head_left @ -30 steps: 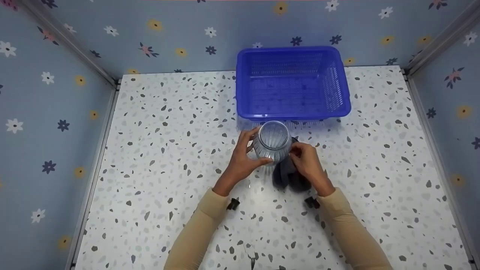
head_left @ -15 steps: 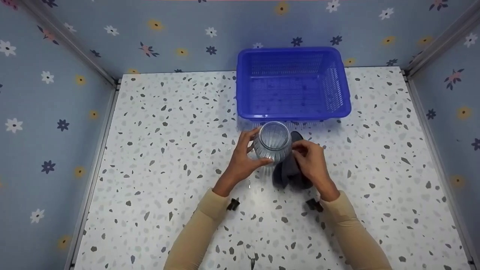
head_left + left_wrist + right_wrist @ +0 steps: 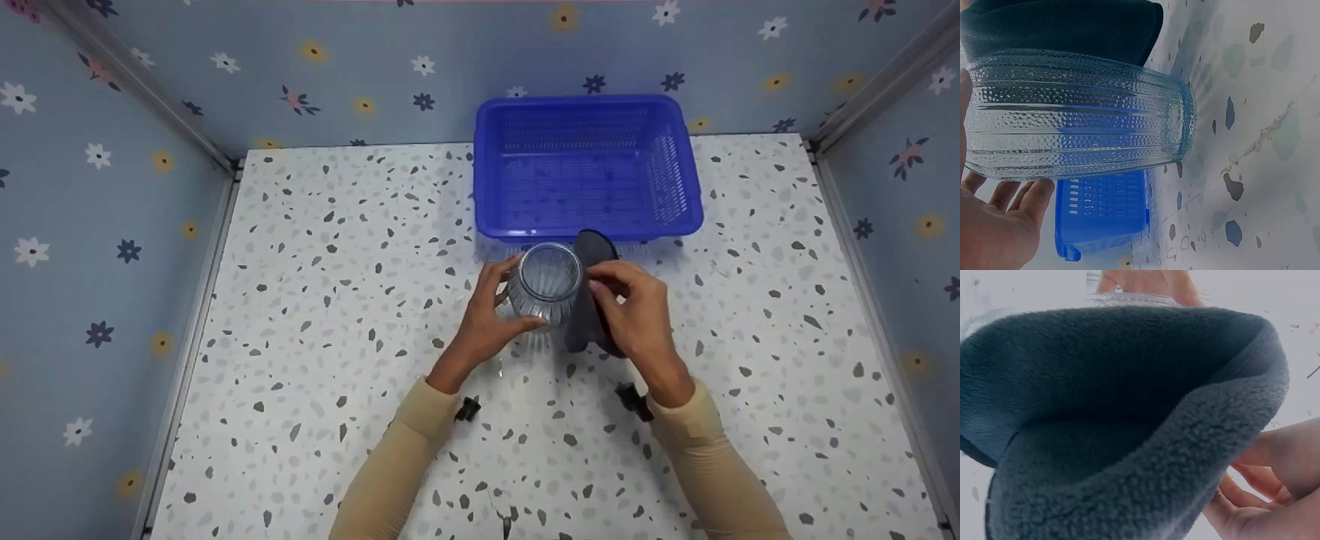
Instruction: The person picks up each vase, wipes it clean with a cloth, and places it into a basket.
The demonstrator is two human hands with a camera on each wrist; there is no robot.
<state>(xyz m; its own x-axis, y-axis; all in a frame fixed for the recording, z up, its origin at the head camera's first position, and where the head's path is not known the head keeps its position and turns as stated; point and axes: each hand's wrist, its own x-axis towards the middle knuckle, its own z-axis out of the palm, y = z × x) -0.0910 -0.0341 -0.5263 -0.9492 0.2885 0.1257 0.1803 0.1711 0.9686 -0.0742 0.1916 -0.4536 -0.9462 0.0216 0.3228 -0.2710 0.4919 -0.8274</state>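
Note:
A clear ribbed glass jar (image 3: 547,289), its round mouth facing up, stands in front of the basket. In the left wrist view the jar (image 3: 1084,115) shows dotted texture between its ribs. My left hand (image 3: 484,322) grips it from the left, thumb on the near side and fingers round the far side. On the jar's right, my right hand (image 3: 634,304) pinches a dark grey cloth (image 3: 592,330) against or close to the glass. The right wrist view shows the cloth (image 3: 1129,455) as fuzzy and folded, hiding most of the jar.
A blue plastic basket (image 3: 484,187) with perforated sides stands behind the jar, against the flowered back wall (image 3: 375,67). Side walls (image 3: 97,285) rise left and right of the white speckled table (image 3: 315,375). Black clip-like pieces (image 3: 468,409) sit at both wrists.
My right hand has moved away from me and slightly right along the jar's side, carrying the cloth up toward the basket. The left hand and the jar have stayed in place.

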